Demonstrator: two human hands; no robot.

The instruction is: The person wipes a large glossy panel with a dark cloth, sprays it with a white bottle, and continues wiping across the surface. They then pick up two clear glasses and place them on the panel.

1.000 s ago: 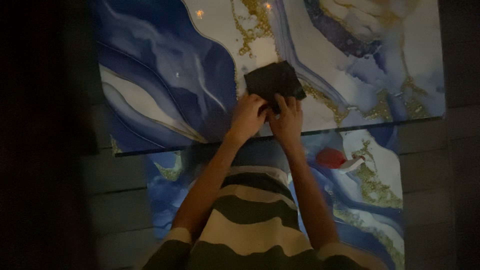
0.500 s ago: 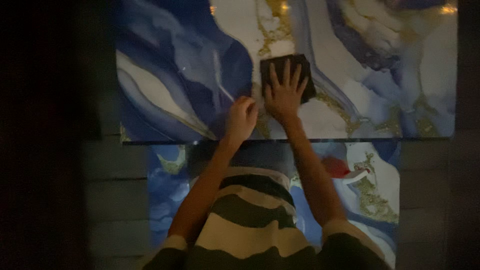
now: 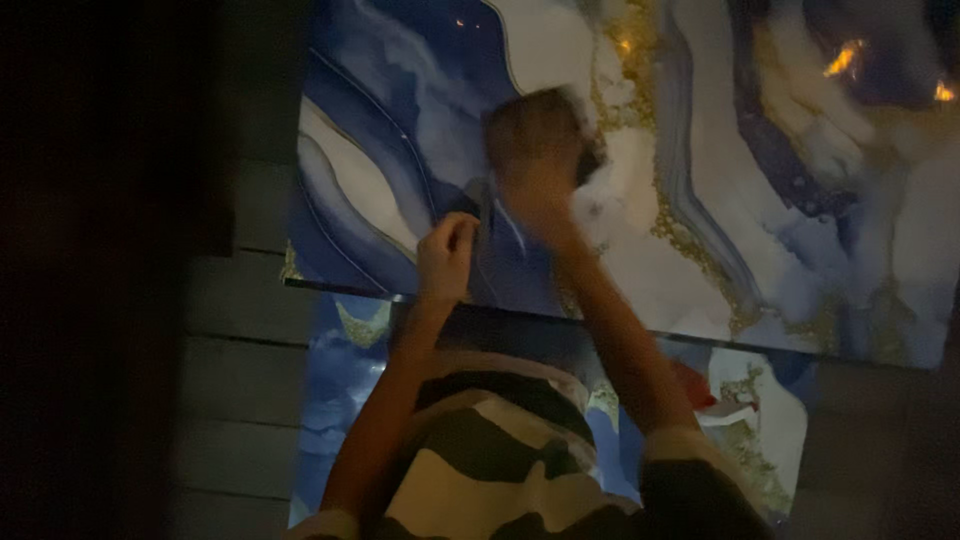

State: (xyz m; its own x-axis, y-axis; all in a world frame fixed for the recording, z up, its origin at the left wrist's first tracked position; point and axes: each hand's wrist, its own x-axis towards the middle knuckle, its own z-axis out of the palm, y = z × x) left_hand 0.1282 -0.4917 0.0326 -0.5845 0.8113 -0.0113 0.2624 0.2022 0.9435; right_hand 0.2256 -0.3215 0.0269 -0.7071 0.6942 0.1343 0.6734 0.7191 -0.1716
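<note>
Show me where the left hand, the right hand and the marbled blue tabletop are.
left hand (image 3: 447,255): head view, on the knuckles.
right hand (image 3: 535,150): head view, blurred back of the hand.
marbled blue tabletop (image 3: 820,230): head view, bare surface at right.

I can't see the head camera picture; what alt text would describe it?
Seen from above in dim light, a person's right hand, blurred, presses a dark cloth on a glossy table top marbled in blue, white and gold. The left hand rests curled near the table's edge. The person's striped shirt fills the bottom.
</note>
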